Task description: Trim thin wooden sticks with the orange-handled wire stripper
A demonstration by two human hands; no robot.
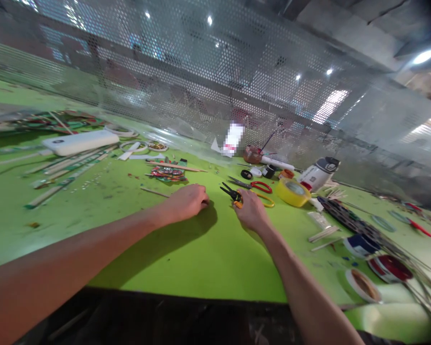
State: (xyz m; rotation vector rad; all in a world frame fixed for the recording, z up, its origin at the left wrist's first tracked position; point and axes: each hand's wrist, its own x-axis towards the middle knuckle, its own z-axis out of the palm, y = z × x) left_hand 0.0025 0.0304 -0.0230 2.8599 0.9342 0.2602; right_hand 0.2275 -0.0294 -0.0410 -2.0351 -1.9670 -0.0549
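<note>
My right hand [252,211] is wrapped round the orange handles of a pair of pliers [232,192], whose black jaws point up and left with their tips apart. To its left, my left hand [188,201] is closed, fingers curled low over the green table [187,268]; whatever they grip is hidden. A thin wooden stick [154,192] shows just behind that hand, and I cannot tell whether the hand touches it. Beyond the pliers lie red-handled scissors [260,186] and a yellow loop handle [267,200]. A pile of small coloured pieces [167,173] sits past my left hand.
At left are a white oblong case [81,142] and several painted sticks [53,191]. A roll of yellow tape [293,192], a white bottle [319,173], a dark perforated tray [345,218] and open paint pots [390,268] stand at right. A perforated screen [187,72] rises behind.
</note>
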